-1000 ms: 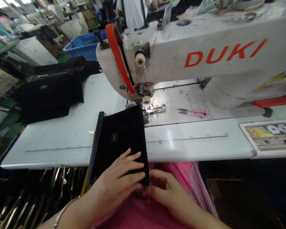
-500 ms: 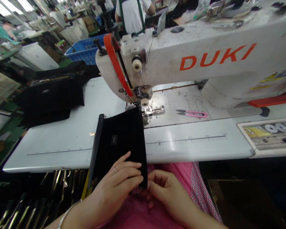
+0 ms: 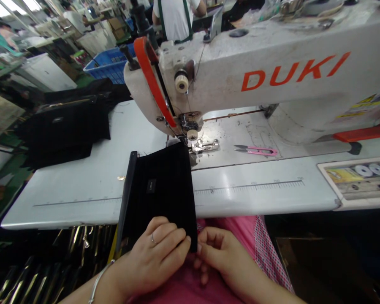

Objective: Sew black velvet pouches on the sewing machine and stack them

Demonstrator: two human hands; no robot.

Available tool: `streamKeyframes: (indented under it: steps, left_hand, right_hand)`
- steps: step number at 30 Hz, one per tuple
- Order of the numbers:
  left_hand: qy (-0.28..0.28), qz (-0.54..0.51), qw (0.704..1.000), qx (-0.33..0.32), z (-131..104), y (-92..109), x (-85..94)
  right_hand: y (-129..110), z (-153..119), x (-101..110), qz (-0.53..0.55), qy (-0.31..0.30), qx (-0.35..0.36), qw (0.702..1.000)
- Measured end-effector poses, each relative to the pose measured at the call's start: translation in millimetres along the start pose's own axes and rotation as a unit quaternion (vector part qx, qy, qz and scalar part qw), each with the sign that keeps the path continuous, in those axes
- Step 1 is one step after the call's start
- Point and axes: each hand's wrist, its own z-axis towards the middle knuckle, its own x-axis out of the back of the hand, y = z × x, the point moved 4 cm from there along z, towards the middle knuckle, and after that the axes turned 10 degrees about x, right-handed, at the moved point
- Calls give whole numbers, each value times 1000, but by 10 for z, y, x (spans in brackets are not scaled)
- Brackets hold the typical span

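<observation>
A black fabric piece with a small dark label and a stiff folded strip along its left side lies over the table's front edge. Its far corner sits under the needle area of the sewing machine. My left hand, wearing a ring, rests on the near part of the fabric with its fingers curled and closed on it. At the near right corner, my right hand pinches the fabric's edge between thumb and fingers. A metal zipper pull pokes out beside the left strip.
Pink thread snips lie on the machine bed, right of the needle. A stack of black fabric pieces sits on the table's left end. Behind it stands a blue crate. Zippered strips hang below the table at left.
My left hand's fingers have curled from stretched flat to bent, drawing back towards the fabric's near edge. My right hand keeps its pinch at the corner. The fabric has barely moved.
</observation>
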Motion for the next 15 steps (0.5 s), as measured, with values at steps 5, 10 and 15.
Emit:
streamKeyframes:
  steps: [5,10,15]
  left_hand:
    - [36,15,998,-40,29,12,27]
    - [37,-3,999,-17,30,2,24]
    - [40,-38,998,33,0,-6,-11]
  right_hand:
    - [-30,-30,-15,2,-5,-9,1000]
    - [-128,-81,6,-87,-10,33,996]
    - [-441,-172,36,-427,31,333,840]
